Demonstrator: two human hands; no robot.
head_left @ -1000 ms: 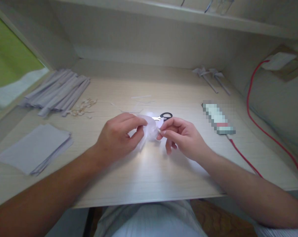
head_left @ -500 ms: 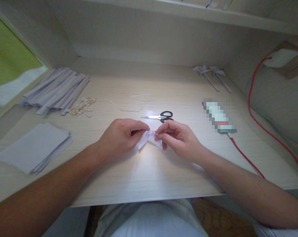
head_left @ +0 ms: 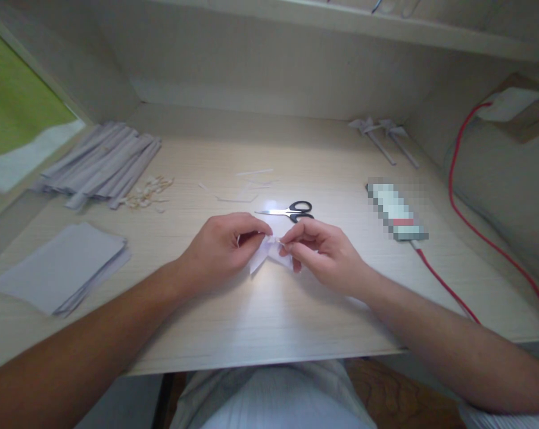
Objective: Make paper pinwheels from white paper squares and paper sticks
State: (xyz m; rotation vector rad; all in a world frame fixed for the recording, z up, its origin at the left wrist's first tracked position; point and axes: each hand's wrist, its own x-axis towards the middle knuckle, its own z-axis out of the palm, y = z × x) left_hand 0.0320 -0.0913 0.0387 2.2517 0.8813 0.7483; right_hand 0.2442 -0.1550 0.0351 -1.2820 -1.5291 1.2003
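Note:
A white paper pinwheel (head_left: 261,260), its folded blades pointing down and outward, is held between my two hands just above the desk. My left hand (head_left: 227,243) pinches its upper left side between thumb and index finger. On the other side, my right hand (head_left: 323,253) has thumb and index finger closed on a small thin pale piece (head_left: 277,241) at the pinwheel's middle; fingertips partly hide that piece. Directly behind the hands lie scissors (head_left: 287,211) with black handles, blades pointing left.
Rolled paper sticks (head_left: 103,161) are piled at the back left, beside small pale twisted pieces (head_left: 148,192). Nearer is a stack of paper sheets (head_left: 64,265). Thin paper strips (head_left: 237,198) lie mid-desk. Two pinwheels on sticks (head_left: 383,140) and a phone (head_left: 396,211) with red cable (head_left: 448,289) are right.
Both hands stay almost in place. The pinwheel has shifted and tilted slightly between the fingers, and the left thumb and index finger have moved a little toward its middle.

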